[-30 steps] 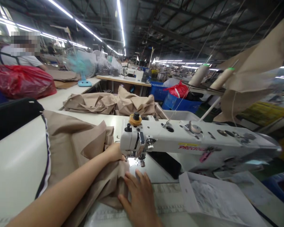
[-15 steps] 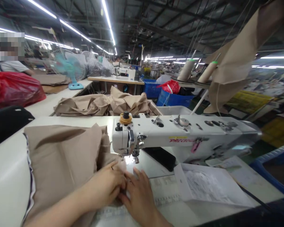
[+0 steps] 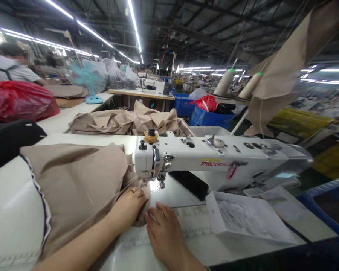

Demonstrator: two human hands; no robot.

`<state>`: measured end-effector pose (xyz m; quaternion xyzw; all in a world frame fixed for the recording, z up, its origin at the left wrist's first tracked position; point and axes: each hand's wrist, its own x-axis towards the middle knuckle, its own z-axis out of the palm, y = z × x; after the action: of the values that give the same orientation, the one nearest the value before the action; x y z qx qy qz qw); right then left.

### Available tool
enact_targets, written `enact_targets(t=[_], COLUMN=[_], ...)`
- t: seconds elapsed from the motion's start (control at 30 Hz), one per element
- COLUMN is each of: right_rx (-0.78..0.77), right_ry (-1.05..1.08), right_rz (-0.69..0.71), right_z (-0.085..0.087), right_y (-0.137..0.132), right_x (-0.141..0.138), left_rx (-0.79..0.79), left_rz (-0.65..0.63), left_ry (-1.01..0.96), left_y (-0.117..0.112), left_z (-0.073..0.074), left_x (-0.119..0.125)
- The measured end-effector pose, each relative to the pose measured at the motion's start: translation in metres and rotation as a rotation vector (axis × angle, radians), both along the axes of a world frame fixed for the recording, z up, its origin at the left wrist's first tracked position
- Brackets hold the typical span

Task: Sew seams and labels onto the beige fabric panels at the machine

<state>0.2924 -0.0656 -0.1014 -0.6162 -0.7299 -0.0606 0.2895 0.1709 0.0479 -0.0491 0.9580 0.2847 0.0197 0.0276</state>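
A piece of beige fabric (image 3: 76, 177) lies across the left of the table, its right edge bunched up under the needle area of the white sewing machine (image 3: 180, 152). My left hand (image 3: 130, 207), with a dark ring on one finger, is closed over the bunched fabric just in front of the presser foot (image 3: 147, 181). My right hand (image 3: 166, 233) is just right of it on the table, fingers apart and slightly bent, fingertips close beside the fabric's edge. Whether they touch the cloth I cannot tell. A pale, wavy trim runs down the fabric's left edge.
A black phone (image 3: 189, 184) lies under the machine arm. To its right stands a white box (image 3: 214, 222) of small white pieces. More beige fabric (image 3: 115, 122) is heaped behind the machine. Thread cones (image 3: 224, 82) stand at the back right; a person (image 3: 11, 69) is at far left.
My hands have come apart: the left has slid slightly left and down over the fabric, the right is clear of it. The fabric's left part has shifted. The view has moved slightly.
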Motion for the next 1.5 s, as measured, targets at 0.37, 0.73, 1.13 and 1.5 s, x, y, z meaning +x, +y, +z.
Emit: enact_targets(t=[0.37, 0.73, 1.13, 1.5], right_rx=[0.056, -0.109, -0.098, -0.186], right_ry=[0.029, -0.036, -0.034, -0.059], right_rz=[-0.018, 0.111, 0.053, -0.096], right_z=[-0.003, 0.019, 0.013, 0.016], right_y=[0.004, 0.02, 0.046, 0.053], right_x=[-0.001, 0.01, 0.02, 0.02], left_rx=[0.117, 0.062, 0.054, 0.019], left_rz=[0.001, -0.183, -0.296, -0.287], left_ry=[0.047, -0.08, -0.264, -0.344], left_y=[0.012, 0.013, 0.015, 0.049], left_z=[-0.005, -0.013, -0.021, -0.017], left_x=[0.013, -0.016, -0.027, -0.007])
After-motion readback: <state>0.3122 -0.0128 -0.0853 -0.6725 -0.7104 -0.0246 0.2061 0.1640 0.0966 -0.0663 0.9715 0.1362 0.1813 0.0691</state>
